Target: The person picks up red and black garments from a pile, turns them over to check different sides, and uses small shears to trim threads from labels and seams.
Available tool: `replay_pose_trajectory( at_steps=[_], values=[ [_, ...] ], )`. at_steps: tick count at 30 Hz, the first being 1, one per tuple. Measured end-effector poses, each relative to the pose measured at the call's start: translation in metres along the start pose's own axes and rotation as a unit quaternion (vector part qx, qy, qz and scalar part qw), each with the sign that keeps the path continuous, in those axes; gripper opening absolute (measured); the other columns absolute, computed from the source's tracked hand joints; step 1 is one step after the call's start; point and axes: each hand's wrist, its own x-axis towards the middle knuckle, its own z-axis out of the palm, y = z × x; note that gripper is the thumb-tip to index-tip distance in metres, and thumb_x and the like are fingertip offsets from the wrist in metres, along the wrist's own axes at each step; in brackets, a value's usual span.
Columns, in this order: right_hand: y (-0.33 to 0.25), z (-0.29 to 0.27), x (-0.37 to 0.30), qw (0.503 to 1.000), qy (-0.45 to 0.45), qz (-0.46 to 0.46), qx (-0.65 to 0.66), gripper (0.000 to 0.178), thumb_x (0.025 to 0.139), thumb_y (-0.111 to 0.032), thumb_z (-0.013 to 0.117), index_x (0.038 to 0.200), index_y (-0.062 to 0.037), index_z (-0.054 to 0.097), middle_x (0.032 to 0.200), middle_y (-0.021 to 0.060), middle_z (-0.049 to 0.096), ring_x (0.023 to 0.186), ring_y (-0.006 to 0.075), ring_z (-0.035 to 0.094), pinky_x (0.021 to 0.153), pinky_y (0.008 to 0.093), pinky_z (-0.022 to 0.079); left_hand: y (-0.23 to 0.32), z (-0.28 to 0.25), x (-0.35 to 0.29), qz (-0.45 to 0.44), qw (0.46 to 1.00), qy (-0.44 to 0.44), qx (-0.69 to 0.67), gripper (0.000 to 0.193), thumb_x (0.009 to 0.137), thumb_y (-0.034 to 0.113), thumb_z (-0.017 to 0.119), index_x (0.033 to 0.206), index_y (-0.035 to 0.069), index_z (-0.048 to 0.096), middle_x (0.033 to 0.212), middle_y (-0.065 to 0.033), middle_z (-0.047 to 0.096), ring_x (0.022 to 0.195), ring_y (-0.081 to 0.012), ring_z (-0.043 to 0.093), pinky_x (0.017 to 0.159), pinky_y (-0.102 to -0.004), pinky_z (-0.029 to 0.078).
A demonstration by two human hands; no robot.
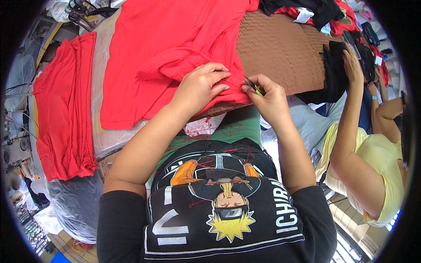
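A large red garment [162, 30] lies spread over the table in front of me, bunched in folds near its close edge. My left hand [202, 83] pinches the red fabric between thumb and fingers close to the garment's right edge. My right hand [271, 98] is closed round small thread snips [258, 91] with a yellow-green handle and dark blades. The blades point up and left, beside the edge of the red cloth. Part of the snips is hidden by my fingers.
A folded stack of red cloth [66, 109] lies to the left. Brown textured padding [280, 52] covers the table at right. A co-worker in a yellow top [372, 158] handles black cloth [335, 65] there. Red thread scraps lie on green fabric [239, 127] over my lap.
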Motion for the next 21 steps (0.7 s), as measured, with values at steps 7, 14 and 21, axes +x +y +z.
replay_pose_trajectory(
  at_steps=[7,14,21],
  values=[
    [0.008,0.004,0.002,0.999,0.002,0.005,0.033,0.020,0.081,-0.017,0.072,0.094,-0.0031,0.066,0.081,0.0152,0.068,0.073,0.0247,0.068,0.067,0.0338,0.051,0.003,0.007,0.001,-0.026,0.999,0.034,-0.009,0.018,0.077,0.012,0.073,0.093,0.005,0.072,0.098,-0.0080,0.067,0.090,-0.0236,0.066,0.079,-0.0333,0.053],
    [0.000,0.000,0.001,1.000,0.004,0.004,-0.005,0.020,0.081,-0.018,0.072,0.094,-0.0031,0.066,0.081,0.0149,0.068,0.073,0.0265,0.067,0.067,0.0338,0.051,0.007,0.014,0.006,-0.068,0.995,0.052,-0.050,0.014,0.078,0.011,0.073,0.090,0.004,0.073,0.092,-0.0097,0.069,0.087,-0.0226,0.066,0.079,-0.0315,0.052],
    [0.003,0.003,0.001,1.000,0.002,-0.001,0.023,0.020,0.081,-0.016,0.073,0.094,-0.0024,0.066,0.081,0.0142,0.069,0.073,0.0225,0.067,0.067,0.0326,0.051,0.013,0.008,0.010,-0.119,0.987,0.027,-0.106,0.013,0.082,0.012,0.070,0.090,0.001,0.071,0.095,-0.0103,0.069,0.091,-0.0204,0.065,0.084,-0.0311,0.050]
  ],
)
